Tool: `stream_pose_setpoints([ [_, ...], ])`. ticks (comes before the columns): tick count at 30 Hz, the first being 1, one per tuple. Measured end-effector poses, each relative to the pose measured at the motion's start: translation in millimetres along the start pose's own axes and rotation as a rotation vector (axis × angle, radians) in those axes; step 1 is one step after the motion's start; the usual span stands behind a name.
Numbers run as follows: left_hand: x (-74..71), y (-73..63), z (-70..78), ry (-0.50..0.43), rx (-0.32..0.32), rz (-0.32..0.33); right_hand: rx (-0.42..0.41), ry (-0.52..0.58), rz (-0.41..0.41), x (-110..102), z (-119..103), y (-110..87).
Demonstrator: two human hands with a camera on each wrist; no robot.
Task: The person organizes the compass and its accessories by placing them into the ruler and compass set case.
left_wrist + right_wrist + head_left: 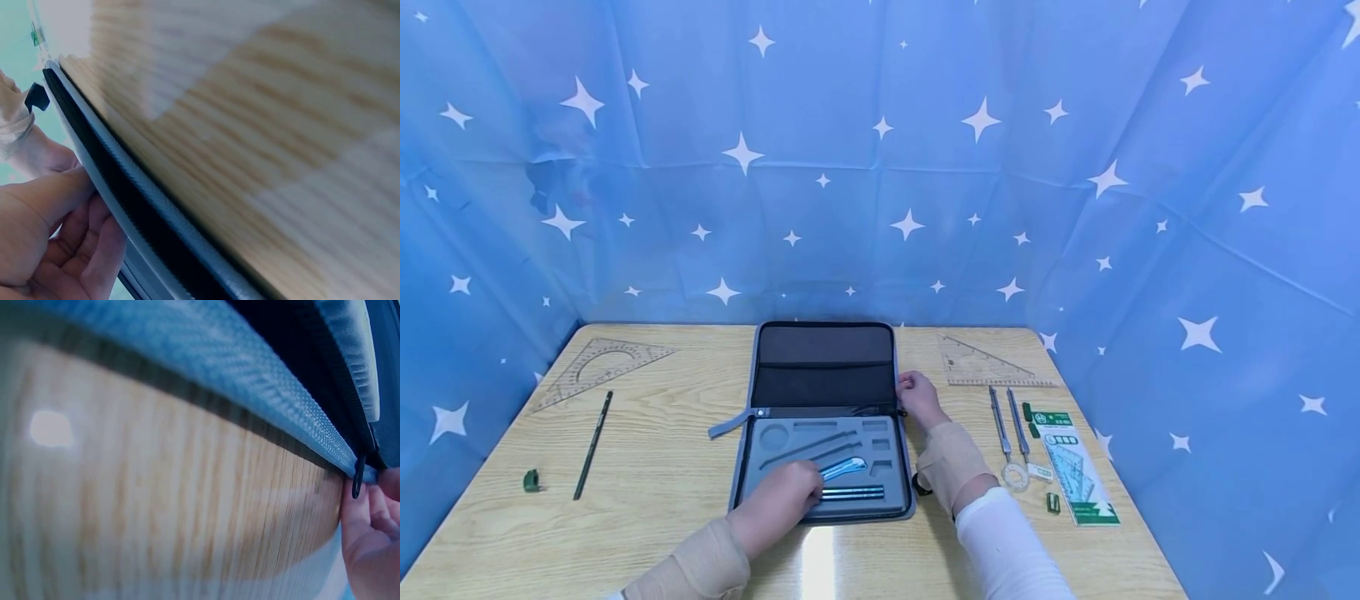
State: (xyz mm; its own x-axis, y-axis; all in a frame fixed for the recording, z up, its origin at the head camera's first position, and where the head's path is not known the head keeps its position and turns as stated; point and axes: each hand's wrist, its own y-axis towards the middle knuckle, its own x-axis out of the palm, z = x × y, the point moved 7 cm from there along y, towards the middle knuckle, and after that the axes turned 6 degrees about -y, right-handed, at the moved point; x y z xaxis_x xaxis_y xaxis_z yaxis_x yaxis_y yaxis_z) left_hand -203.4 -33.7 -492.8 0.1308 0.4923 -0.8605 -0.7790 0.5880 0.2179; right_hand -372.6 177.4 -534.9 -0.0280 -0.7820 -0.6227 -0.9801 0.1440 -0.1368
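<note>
The blue cutter-like tool point(846, 468) angles rightward and away from my nearer left hand point(782, 498), though I cannot tell whether its fingers grip it.

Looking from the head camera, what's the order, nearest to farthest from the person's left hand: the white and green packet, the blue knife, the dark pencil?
1. Blue knife: right beside the left hand, inside the case.
2. Dark pencil: on the table's left side.
3. White and green packet: farthest, on the table's right side.
</note>
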Motion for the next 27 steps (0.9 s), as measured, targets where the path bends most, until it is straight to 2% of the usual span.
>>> stream_pose_setpoints([
  [4,-0.5,-1.3,-2.1,0.011,0.016,0.005,0.002,-0.001,0.002,0,0,0.0],
  [9,-0.8,-1.2,-3.4,-0.001,0.012,-0.030,0.005,0.009,-0.002,0,0,-0.6],
  [13,-6.2,-1.3,-4.9,-0.046,-0.006,-0.047,0.000,0.013,-0.004,0,0,-0.9],
  [15,-11.8,-1.1,-8.5,-0.054,-0.028,-0.032,-0.003,0.014,-0.006,0,0,-0.8],
  [17,-21.2,-1.1,-15.7,-0.046,-0.066,0.018,-0.008,0.008,-0.006,0,-1,-1.1],
  [20,-42.6,-2.9,-34.2,-0.050,-0.150,0.137,-0.005,0.002,-0.010,0,-2,-1.4],
  [24,-79.3,-12.8,-72.4,-0.063,-0.277,0.302,0.000,0.006,-0.015,0,-1,-0.4],
  [27,-104.9,-28.6,-106.3,-0.048,-0.395,0.363,-0.007,0.019,-0.015,0,2,1.3],
])
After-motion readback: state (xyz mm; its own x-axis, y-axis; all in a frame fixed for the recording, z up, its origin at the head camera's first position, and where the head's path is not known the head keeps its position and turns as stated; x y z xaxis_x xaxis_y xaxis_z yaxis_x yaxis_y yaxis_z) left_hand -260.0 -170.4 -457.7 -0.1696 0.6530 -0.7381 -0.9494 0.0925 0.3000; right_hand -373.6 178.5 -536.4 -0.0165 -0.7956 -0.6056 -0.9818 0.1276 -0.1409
